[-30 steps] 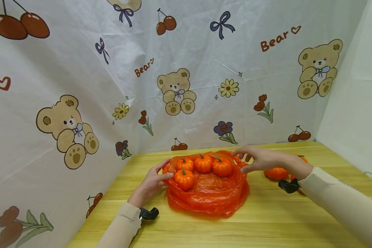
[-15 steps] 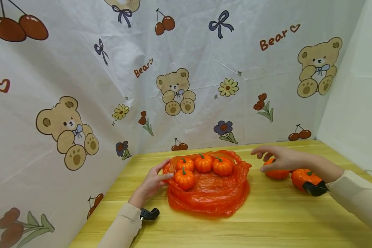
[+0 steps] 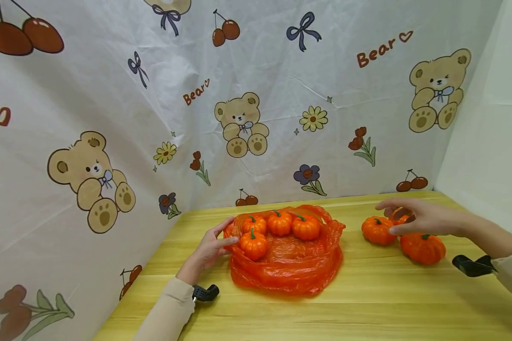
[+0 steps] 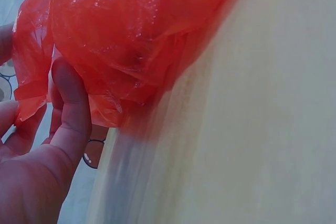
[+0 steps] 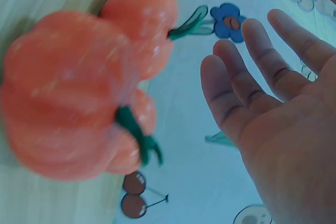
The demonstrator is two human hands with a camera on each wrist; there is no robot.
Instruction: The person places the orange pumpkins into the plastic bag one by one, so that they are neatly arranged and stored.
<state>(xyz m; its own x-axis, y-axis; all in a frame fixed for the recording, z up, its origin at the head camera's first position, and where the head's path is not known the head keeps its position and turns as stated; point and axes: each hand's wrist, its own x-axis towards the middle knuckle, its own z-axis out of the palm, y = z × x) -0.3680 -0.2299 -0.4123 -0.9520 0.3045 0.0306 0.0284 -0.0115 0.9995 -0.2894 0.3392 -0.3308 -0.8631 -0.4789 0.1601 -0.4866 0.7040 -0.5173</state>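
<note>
Three loose pumpkins [image 3: 424,251] stand on the table [image 3: 315,315] at the right; the stems of two visibly point upward, and their bodies are wider than tall. Your right hand [image 3: 428,218] is near them, fingers relaxed, holding nothing. To their left, the bag [image 3: 281,278] lies longest from side to side, mouth upward. Your left hand [image 3: 210,247] pinches its left edge; four other pumpkins [image 3: 253,247] sit inside.

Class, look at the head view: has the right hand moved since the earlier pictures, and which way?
Yes. Judged against the table, the right hand has moved rightward, away from the red bag and towards the loose pumpkins.
</note>
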